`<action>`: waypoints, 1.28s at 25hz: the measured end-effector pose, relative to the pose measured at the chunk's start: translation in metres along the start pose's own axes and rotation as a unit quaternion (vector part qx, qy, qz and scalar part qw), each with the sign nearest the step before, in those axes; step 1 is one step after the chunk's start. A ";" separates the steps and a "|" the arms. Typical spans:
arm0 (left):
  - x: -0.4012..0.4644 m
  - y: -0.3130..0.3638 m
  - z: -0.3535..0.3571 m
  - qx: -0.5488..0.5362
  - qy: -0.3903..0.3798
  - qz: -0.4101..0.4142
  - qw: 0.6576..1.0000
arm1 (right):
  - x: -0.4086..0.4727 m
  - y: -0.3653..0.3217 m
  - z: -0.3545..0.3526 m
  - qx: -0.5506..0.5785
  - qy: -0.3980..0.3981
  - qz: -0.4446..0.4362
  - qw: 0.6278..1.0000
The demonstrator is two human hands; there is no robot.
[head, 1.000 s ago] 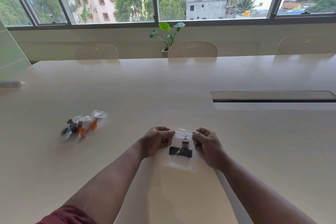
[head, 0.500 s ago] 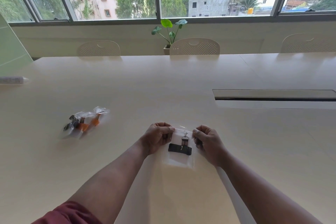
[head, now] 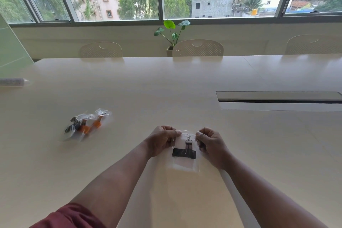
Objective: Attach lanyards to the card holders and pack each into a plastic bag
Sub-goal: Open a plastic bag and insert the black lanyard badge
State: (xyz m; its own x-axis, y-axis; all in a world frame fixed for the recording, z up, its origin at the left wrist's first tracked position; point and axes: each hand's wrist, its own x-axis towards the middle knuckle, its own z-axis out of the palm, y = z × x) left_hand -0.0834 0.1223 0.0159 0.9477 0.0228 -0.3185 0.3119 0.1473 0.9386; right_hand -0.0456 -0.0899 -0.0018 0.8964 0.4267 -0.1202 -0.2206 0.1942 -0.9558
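The left hand (head: 161, 140) and right hand (head: 211, 144) are pinching, fingers curled, the top corners of a clear plastic bag (head: 184, 164). It is lying on the pale table (head: 166, 87), holding a black lanyard strap (head: 184, 153)

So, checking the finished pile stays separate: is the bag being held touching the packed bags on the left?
Apart. The head view shows bare table between the held plastic bag and the packed bags.

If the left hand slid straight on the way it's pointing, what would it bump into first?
Probably the right hand. The left hand points across the clear plastic bag both pinch, so its fingers would likely meet the other grip first.
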 end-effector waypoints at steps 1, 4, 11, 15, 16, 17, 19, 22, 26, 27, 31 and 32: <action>0.000 0.000 0.000 -0.002 0.003 0.004 1.000 | 0.000 0.000 0.000 -0.002 -0.002 0.000 1.000; -0.002 -0.001 0.001 -0.003 -0.001 0.015 1.000 | 0.000 0.000 0.001 -0.007 -0.005 0.001 1.000; -0.007 0.005 0.008 0.037 -0.031 0.001 0.999 | -0.001 -0.001 0.001 -0.013 -0.009 0.000 1.000; -0.006 0.002 0.009 0.037 -0.010 0.016 0.999 | -0.002 -0.002 0.003 -0.025 -0.011 0.005 1.000; -0.006 0.001 0.009 0.036 -0.007 0.023 0.999 | -0.002 -0.002 0.003 -0.028 -0.012 0.006 1.000; -0.007 0.001 0.010 0.032 -0.008 0.028 0.999 | -0.003 -0.003 0.004 -0.033 -0.014 0.006 0.999; -0.008 0.002 0.009 0.030 -0.020 0.028 0.999 | -0.003 -0.004 0.005 -0.041 -0.017 0.005 0.999; -0.009 0.002 0.009 0.049 -0.032 0.030 0.998 | -0.004 -0.005 0.006 -0.038 -0.033 0.012 0.999; -0.009 0.000 0.010 0.090 -0.039 0.038 0.994 | -0.004 -0.005 0.005 -0.073 -0.047 0.012 0.996; -0.009 0.001 0.010 0.097 -0.042 0.034 0.994 | -0.004 -0.005 0.004 -0.076 -0.050 0.012 0.996; -0.008 0.001 0.010 0.120 -0.047 0.028 0.991 | -0.005 -0.005 0.001 -0.085 -0.061 0.020 0.994; -0.008 0.001 0.010 0.119 -0.047 0.025 0.991 | -0.005 -0.005 0.001 -0.090 -0.064 0.019 0.994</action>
State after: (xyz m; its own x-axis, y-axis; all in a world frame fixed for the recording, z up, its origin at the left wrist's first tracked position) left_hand -0.0896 0.1124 0.0209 0.9612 -0.0695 -0.2670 0.2606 -0.0894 0.9613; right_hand -0.0494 -0.0920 0.0043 0.8302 0.5413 -0.1332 -0.1710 0.0200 -0.9851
